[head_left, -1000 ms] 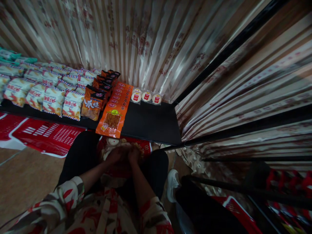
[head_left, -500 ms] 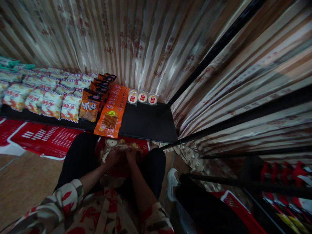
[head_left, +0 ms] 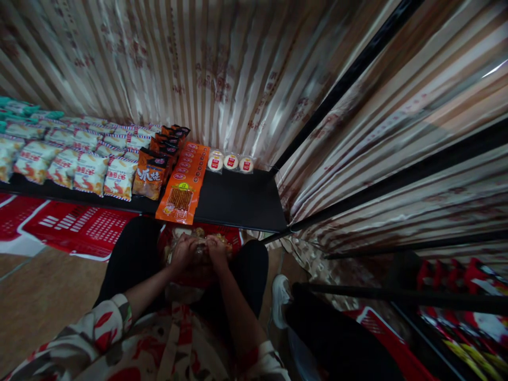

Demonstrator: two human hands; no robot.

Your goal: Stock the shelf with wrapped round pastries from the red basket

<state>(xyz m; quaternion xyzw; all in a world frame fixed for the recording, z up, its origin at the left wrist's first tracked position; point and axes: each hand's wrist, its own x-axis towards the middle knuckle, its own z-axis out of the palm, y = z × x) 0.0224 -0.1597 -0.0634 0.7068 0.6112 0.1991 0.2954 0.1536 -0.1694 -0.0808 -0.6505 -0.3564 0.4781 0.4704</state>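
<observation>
Between my knees, my left hand (head_left: 184, 251) and my right hand (head_left: 217, 250) are closed close together on a clear plastic packet (head_left: 201, 248). Its contents are too dark to make out. Beneath the hands lies a red container (head_left: 238, 236) with pale round packs (head_left: 182, 232) and tan packaged food (head_left: 226, 245) in it. Just beyond, on the black shelf (head_left: 242, 203), are an orange snack pouch (head_left: 181, 185) lying flat and three white round packs (head_left: 230, 162) in a row at the back.
Rows of white snack bags (head_left: 89, 172) and orange-black bags (head_left: 148, 174) fill the shelf's left part. A pleated curtain (head_left: 222, 69) hangs behind, with black poles (head_left: 345, 84) at right. Another person's leg (head_left: 337, 333) and white shoe (head_left: 280, 296) are beside my right knee.
Both hands have shifted their grip on the packet, with the fingers more tightly curled now. The view has moved slightly; the shelf goods stand as before.
</observation>
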